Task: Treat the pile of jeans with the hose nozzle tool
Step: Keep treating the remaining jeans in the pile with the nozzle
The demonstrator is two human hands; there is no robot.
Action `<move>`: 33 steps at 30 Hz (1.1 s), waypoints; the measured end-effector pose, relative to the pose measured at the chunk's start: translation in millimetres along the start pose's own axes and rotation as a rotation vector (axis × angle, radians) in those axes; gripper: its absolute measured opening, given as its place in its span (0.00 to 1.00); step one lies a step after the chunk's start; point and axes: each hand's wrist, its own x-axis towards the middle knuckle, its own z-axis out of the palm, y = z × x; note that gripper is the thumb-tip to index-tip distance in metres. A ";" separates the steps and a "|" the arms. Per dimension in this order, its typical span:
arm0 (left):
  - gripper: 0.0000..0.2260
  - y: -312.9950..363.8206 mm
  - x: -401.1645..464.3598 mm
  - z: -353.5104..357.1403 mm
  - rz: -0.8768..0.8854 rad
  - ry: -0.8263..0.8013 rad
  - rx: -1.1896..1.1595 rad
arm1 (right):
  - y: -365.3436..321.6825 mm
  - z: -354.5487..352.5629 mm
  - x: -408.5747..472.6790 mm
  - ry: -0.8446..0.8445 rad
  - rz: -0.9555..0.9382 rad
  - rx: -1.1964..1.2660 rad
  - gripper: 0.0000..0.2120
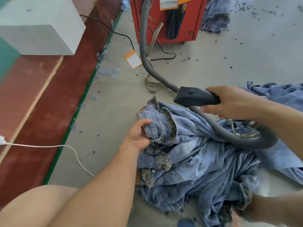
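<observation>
A pile of light blue jeans [196, 161] lies crumpled on the grey floor in front of me. My left hand [137, 135] grips the waistband of the top pair at the pile's left edge. My right hand [229, 102] holds the dark grey hose nozzle tool [195, 95] just above the pile, its head pointing left. The ribbed grey hose [218, 128] loops over the jeans to the right. A second length of the hose [144, 38] runs up to the red machine.
A red machine cabinet [168, 18] stands at the top centre with a black cable [114, 31] beside it. More jeans [214, 15] lie behind it and further jeans [278, 94] at right. A white block [41, 27] sits upper left. A white cord [49, 146] crosses the red-painted floor strip. An orange tag [132, 58] lies on the floor.
</observation>
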 end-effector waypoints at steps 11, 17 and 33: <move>0.37 -0.2 -42.3 54.0 -0.081 -0.503 0.002 | -9.7 0.3 -29.0 -0.215 -0.208 -0.004 0.09; 0.34 2.4 -55.4 61.1 -0.045 -0.239 0.252 | -4.3 -13.3 -48.4 -0.136 -0.257 0.062 0.09; 0.29 -1.0 -66.9 87.0 0.130 -0.262 0.135 | -1.4 -7.1 -63.9 -0.025 -0.315 0.040 0.17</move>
